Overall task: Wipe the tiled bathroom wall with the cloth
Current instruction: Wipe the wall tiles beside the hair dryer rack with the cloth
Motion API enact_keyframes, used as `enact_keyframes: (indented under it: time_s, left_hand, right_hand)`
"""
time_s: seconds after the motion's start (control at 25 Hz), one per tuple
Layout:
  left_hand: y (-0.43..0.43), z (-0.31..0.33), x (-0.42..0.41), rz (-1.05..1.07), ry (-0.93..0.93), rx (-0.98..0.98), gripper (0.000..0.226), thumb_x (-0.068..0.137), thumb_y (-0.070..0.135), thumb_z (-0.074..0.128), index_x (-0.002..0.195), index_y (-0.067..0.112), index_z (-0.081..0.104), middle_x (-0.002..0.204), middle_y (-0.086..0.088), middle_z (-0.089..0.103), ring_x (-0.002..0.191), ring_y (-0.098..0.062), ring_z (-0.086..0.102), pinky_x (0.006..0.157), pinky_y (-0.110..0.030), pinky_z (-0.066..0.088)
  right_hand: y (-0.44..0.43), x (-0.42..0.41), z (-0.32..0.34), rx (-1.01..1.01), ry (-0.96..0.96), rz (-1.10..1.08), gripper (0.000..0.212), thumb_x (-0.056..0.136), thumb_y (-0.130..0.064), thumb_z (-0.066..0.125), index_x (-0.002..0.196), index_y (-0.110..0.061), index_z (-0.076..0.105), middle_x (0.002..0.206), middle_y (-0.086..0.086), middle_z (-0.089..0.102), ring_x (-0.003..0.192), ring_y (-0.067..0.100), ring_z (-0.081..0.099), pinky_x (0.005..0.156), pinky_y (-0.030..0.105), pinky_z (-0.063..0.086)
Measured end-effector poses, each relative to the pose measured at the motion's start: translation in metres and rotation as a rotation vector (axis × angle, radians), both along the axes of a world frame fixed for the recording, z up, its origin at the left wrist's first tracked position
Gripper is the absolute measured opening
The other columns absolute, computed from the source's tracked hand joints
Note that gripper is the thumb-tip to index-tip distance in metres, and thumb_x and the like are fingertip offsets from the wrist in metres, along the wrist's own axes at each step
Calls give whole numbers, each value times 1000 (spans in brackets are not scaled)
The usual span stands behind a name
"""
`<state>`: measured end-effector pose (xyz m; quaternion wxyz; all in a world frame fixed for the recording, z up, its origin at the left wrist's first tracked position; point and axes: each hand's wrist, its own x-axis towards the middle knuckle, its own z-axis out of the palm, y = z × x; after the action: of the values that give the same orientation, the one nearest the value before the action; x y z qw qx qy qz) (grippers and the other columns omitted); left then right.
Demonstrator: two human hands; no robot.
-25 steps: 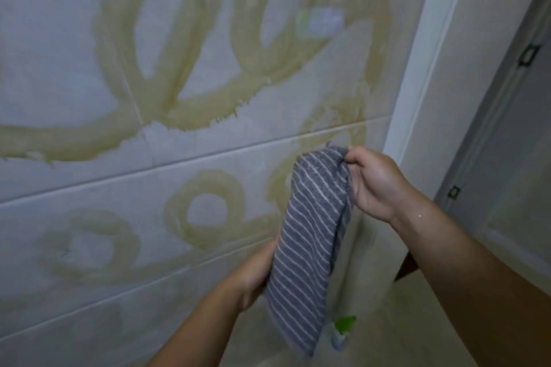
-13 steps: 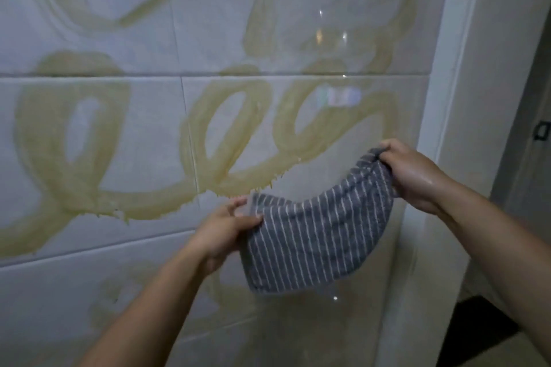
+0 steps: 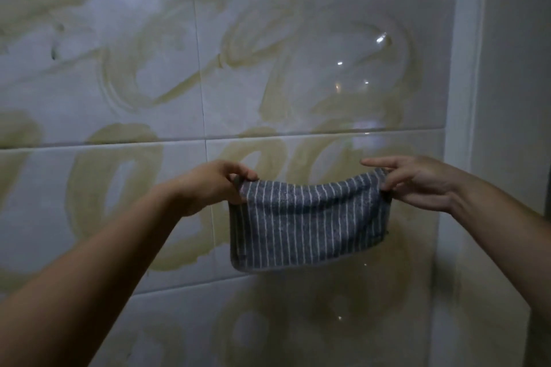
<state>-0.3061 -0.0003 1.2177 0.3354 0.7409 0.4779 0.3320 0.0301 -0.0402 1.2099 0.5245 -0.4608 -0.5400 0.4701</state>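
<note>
The tiled wall (image 3: 167, 24) fills the view, pale glossy tiles smeared with yellowish looping streaks (image 3: 116, 194). In front of it hangs a grey-blue cloth with thin white stripes (image 3: 307, 223), spread flat and level. My left hand (image 3: 214, 185) pinches its top left corner. My right hand (image 3: 417, 182) pinches the top right corner, with the index finger pointing left above the cloth. The cloth hangs a little off the wall at the height of the middle tile row.
A white vertical trim strip (image 3: 462, 98) ends the tiles on the right, with a plain wall (image 3: 518, 83) beyond it. Glare spots and a round reflection (image 3: 366, 65) sit on the upper tile.
The cloth went from hanging bunched in the right hand to stretched wide between both hands. Both hands rose and moved apart, and the view tilted up the wall.
</note>
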Motion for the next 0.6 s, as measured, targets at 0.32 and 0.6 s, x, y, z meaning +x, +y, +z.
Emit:
enact_keyframes:
  time_s: [0.32,0.6]
  left_hand:
    - [-5,40,32,200,-193,11,12,94,13,60,102,7,67,102,-12,69,89,-23,70,72,-31,59]
    - [-6,79,59,86,-572,-83,29,92,-1,56,120,6,59,124,-13,59,110,-27,59,90,-36,51]
  right_hand:
    - [31,24,41,212,-482,-288,17,91,1,60,105,-5,67,89,13,65,76,20,62,65,28,55]
    - [48,50,90,151,37,46,22,91,9,49,110,7,62,113,15,59,103,22,56,81,31,55]
